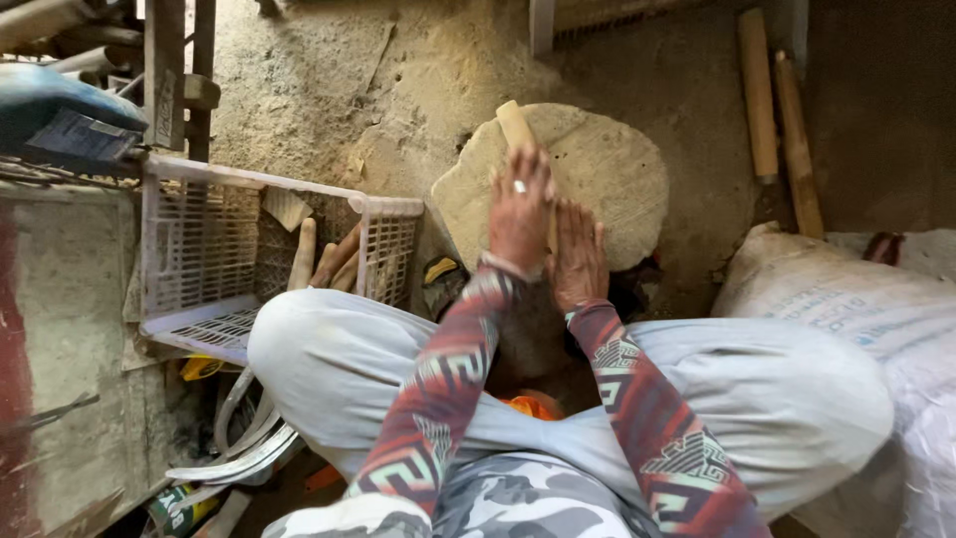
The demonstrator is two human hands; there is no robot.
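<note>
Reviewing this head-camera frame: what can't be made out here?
- Lower part of the wooden stick: covered by the left hand and right hand pressed around it.
- Both palms and the grip itself: only the backs of the hands show.
- Crate contents: partly screened by its mesh walls.
- Orange thing between the knees: mostly hidden by the arms.
- Sack: cut off by the right edge.

White crate (199, 239) (sticks inside, perhaps), sack (846, 309)
</note>
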